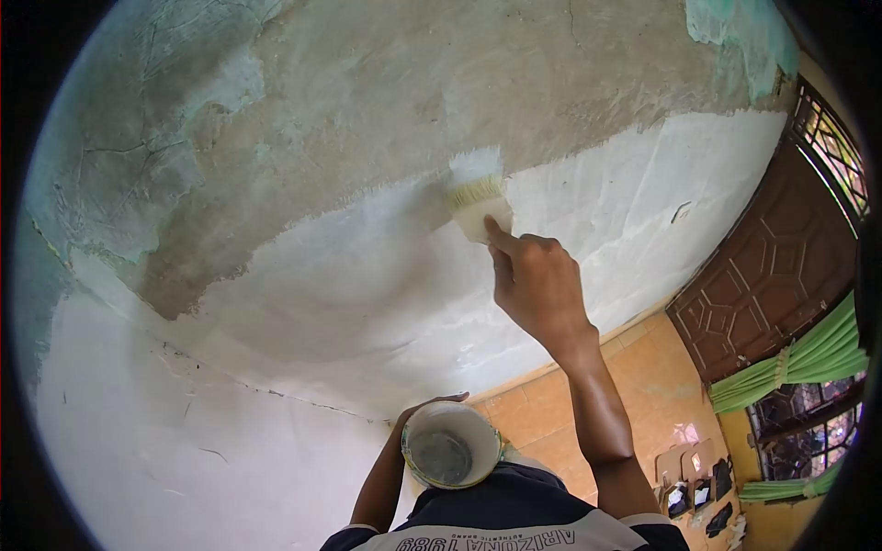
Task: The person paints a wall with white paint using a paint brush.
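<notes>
My right hand [542, 275] is closed around a wide paintbrush [480, 209], its index finger stretched along the brush's side. The pale bristles touch the wall [367, 101] where fresh white paint [606, 193] meets bare grey plaster. Low in the view, against my body, my left hand [424, 407] holds a white bucket [452, 444] with paint-smeared sides. Some greyish-white contents show at its bottom. Most of the left hand's fingers are hidden behind the bucket.
At right stand a brown panelled door [767, 266] and a barred window [808, 422] with green curtains [799, 358]. Below lies an orange tiled floor [542, 413] with a rack of items [694, 477]. A white side wall [184, 441] meets the painted wall at left.
</notes>
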The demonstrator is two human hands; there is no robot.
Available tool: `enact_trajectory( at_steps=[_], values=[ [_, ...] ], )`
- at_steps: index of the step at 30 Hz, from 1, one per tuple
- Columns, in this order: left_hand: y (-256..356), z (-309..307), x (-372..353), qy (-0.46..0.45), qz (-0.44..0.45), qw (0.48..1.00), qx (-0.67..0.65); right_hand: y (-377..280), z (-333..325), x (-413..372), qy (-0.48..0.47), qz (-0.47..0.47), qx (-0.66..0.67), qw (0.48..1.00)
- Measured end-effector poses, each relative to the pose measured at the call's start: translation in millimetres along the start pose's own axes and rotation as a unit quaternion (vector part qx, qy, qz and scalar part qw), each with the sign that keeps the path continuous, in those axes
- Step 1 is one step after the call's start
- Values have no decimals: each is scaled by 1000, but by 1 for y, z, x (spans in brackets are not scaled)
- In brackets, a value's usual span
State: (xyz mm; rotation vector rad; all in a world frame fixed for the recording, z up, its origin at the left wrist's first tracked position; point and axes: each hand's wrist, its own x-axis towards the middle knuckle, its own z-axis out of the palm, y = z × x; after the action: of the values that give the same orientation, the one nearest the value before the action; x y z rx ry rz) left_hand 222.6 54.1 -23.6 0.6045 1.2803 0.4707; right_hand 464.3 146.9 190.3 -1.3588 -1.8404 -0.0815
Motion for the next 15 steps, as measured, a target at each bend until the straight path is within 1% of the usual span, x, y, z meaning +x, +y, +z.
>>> enact_trajectory(
  at_steps=[2, 4, 5, 6, 8, 9, 10, 13, 14, 15],
  values=[
    [-2, -2, 2, -3, 21, 1000, -11, -4, -13, -1, 3, 1, 9, 1000],
    [-5, -7, 15, 27, -68, 996, -42, -13, -27, 3, 24, 37, 29, 999],
    [-4, -6, 13, 28, -67, 996, -45, -18, -27, 7, 48, 41, 49, 997],
    [7, -2, 17, 29, -68, 996, -49, -17, -21, 9, 46, 39, 50, 997],
    [-4, -3, 10, 30, -69, 996, -53, -11, -1, 14, 72, -11, 54, 996],
    [-4, -5, 11, 31, -68, 996, -55, -11, 8, 14, 43, -2, 35, 998],
    [-3, -7, 13, 31, -66, 996, -58, -10, 10, 11, 43, -6, 36, 998],
    [-2, -7, 14, 33, -62, 995, -75, -10, 5, -5, -9, 8, 62, 998],
    [-5, -10, 13, 34, -64, 994, -79, -8, 5, -11, -12, 6, 64, 998],
    [-9, -14, 12, 36, -63, 994, -83, -7, 5, -15, 13, 2, 77, 997]
  ],
)
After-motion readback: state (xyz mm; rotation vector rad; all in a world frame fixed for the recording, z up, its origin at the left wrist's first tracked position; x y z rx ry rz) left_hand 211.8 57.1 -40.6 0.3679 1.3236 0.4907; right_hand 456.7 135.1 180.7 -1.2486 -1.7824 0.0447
